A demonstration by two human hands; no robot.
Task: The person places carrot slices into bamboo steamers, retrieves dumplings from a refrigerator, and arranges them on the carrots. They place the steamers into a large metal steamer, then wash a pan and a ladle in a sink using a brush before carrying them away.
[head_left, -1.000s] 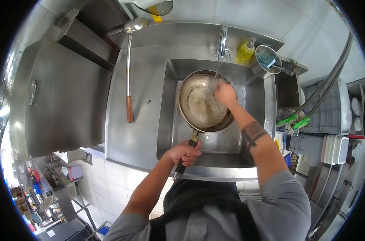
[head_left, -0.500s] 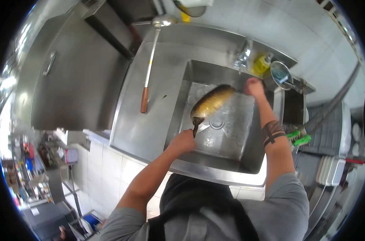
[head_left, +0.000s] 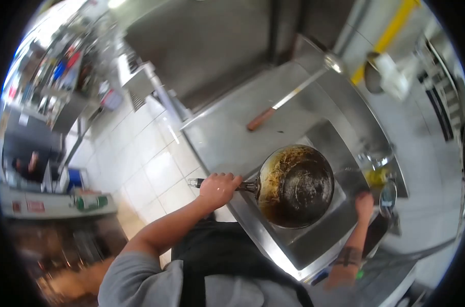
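Observation:
My left hand (head_left: 219, 190) is wrapped round the long handle of a frying pan (head_left: 301, 187). The pan is held over the steel sink (head_left: 306, 258), its round face turned up at me, with a dark scratched middle and golden-brown stains on the handle side. At the sink's right side is my right hand (head_left: 364, 205), fingers curled closed and slightly blurred, apart from the pan. Whatever that hand may hold is hidden by the fingers.
A long ladle (head_left: 261, 118) with a wooden handle lies on the steel counter (head_left: 227, 128). Behind the sink are a tap (head_left: 380, 159), a yellow bottle (head_left: 376, 177) and a metal container (head_left: 388, 195). Shelves of kitchen goods stand far left.
My view has swung left. The pan, seen edge-on down in the sink before, is raised and turned so its round face shows. My right hand stays closed by the sink's right side.

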